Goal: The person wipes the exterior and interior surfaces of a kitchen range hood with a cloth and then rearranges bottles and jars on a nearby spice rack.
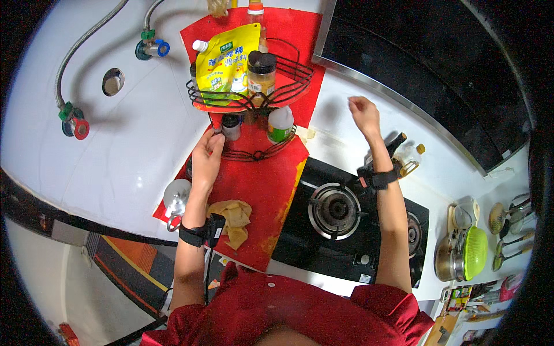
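My left hand (207,155) is at the left end of the lower tier of a black wire rack (255,155), its fingertips by a small red-topped container (216,123); whether it grips this I cannot tell. Beside it stand a dark-lidded jar (231,127) and a white-capped jar with a green label (280,124). On the upper tier are a yellow seasoning pouch with a white spout (227,65) and a black-lidded spice jar (261,75). My right hand (365,114) is raised near the white wall, fingers curled, with no object visible in it.
A black gas hob (298,242) lies at centre right, below a dark range hood (415,65). Two bottles (409,160) stand behind my right forearm. A tan cloth (233,218) and a metal pot lid (177,195) lie near my left forearm. Pots and a green colander (475,253) are far right.
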A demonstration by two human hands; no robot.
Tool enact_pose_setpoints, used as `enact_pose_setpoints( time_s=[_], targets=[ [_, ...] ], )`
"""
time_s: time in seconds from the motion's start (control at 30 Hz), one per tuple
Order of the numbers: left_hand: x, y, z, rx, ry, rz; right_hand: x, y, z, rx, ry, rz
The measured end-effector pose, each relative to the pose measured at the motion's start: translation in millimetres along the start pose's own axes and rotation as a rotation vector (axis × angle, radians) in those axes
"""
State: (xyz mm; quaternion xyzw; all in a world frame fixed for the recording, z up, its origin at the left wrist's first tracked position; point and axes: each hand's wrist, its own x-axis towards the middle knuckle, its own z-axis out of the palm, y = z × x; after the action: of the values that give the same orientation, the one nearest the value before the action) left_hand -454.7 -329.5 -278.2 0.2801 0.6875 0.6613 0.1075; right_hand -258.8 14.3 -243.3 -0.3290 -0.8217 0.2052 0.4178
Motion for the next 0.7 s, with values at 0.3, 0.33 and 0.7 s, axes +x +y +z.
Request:
enact_pose_setpoints(
  time_s=[0.3,0.33,0.7],
  targets=[
    [42,-13,-22,-0.098,0.031,-0.008,99,-127,71,0.220,-0.135,-0.132],
    [44,-11,-23,-0.102,0.038,-0.009,109,-137,75,0.210,-0.146,-0.124],
    [63,-34,-23,-0.264,0.084,-0.045,208,-153,117,0.063,-0.170,-0.015]
  ],
)
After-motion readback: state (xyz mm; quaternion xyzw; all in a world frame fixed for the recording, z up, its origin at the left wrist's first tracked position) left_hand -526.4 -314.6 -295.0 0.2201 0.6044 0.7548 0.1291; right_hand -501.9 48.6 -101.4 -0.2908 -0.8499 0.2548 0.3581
